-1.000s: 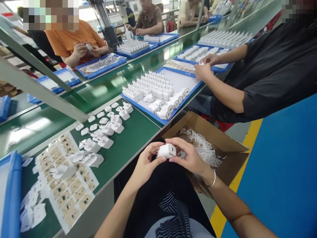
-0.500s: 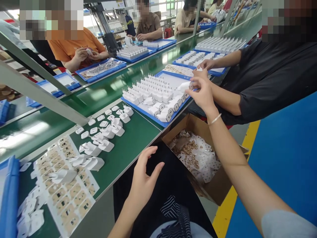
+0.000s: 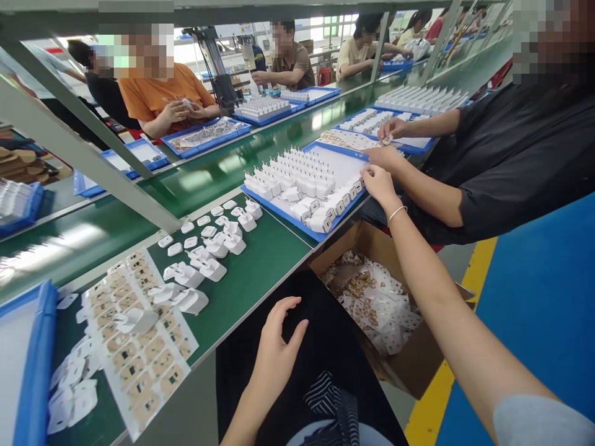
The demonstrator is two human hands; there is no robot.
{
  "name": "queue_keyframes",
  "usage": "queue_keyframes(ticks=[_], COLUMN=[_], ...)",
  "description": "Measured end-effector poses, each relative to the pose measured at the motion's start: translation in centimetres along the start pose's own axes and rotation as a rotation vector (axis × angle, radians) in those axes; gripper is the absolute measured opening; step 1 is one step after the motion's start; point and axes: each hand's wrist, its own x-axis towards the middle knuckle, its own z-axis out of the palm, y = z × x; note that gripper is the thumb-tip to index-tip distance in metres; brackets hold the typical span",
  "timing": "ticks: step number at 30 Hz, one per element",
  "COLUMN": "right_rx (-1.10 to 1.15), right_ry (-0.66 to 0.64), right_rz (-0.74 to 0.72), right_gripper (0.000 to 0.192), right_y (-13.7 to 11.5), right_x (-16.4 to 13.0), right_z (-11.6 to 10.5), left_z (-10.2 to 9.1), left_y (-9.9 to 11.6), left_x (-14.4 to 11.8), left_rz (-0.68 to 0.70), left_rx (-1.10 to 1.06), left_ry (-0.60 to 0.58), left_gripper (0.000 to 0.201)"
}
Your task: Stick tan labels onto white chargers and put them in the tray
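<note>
Here, from the head camera, a person seated at a green bench (image 3: 260, 266) reaches the right hand (image 3: 379, 184) out to the near right corner of a blue tray (image 3: 297, 224), its fingers loosely curled and resting at the last white charger plug (image 3: 356, 184) in a row laid on its side; whether they pinch the plug or only touch it cannot be told. The plugs farther back in the tray stand in ranks with prongs up, seemingly so they stay ordered. The left hand (image 3: 276, 350) hovers empty over the lap, fingers spread apart, just off the bench edge. On the bench to the left lie loose white plugs (image 3: 204, 263), small white covers (image 3: 195, 226) set out in rows, and label sheets (image 3: 139, 347) within easy reach. An open cardboard box (image 3: 418, 365) sits below the bench at the person's right, holding peeled backing scraps. A co-worker in a dark sleeve (image 3: 502, 167) handles the next tray along, both hands close to the person's own right hand. Other people work across the line.
</note>
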Motion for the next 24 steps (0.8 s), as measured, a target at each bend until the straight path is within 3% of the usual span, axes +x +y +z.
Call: queue_keyframes(ticks=[6, 10, 12, 14, 16, 18, 20, 24], right_rx=[-0.065, -0.011, 0.114, 0.260, 0.370, 0.389, 0.278, 0.048], right_ry=[0.055, 0.219, 0.219, 0.111, -0.081, -0.333, -0.503, -0.570], right_rz=[-0.006, -0.247, -0.373, -0.453, -0.508, -0.533, -0.552, -0.570], right_gripper=[0.032, 0.024, 0.022, 0.022, 0.024, 0.030, 0.038, 0.053], right_y=[-1.0, -3.5, -5.8, -8.7, -11.7, -14.6, -17.0, -20.3], right_x=[-0.7, -4.5, -7.4, -10.6, -13.5, -15.9, -17.7, -19.9], right_z=[-0.9, -2.1, -2.4, -2.0, -0.5, 2.1, 5.3, 10.5], left_z=[0.0, -0.7, -1.1, -1.2, -1.1, -0.8, -0.4, -0.6], left_y=[0.3, 0.3, 0.3, 0.4, 0.6, 1.0, 1.3, 1.6], left_x=[-0.5, -1.2, -1.5, -1.6, -1.7, -1.8, -2.1, -3.2], left_rz=[0.028, 0.033, 0.036, 0.045, 0.051, 0.055, 0.065, 0.085], left_rx=[-0.009, -0.019, -0.032, -0.041, -0.048, -0.050, -0.038, 0.029], left_ry=[-0.017, 0.040, 0.075, 0.094, 0.097, 0.085, 0.076, 0.079], left_gripper=[0.025, 0.022, 0.021, 0.020, 0.019, 0.018, 0.018, 0.018])
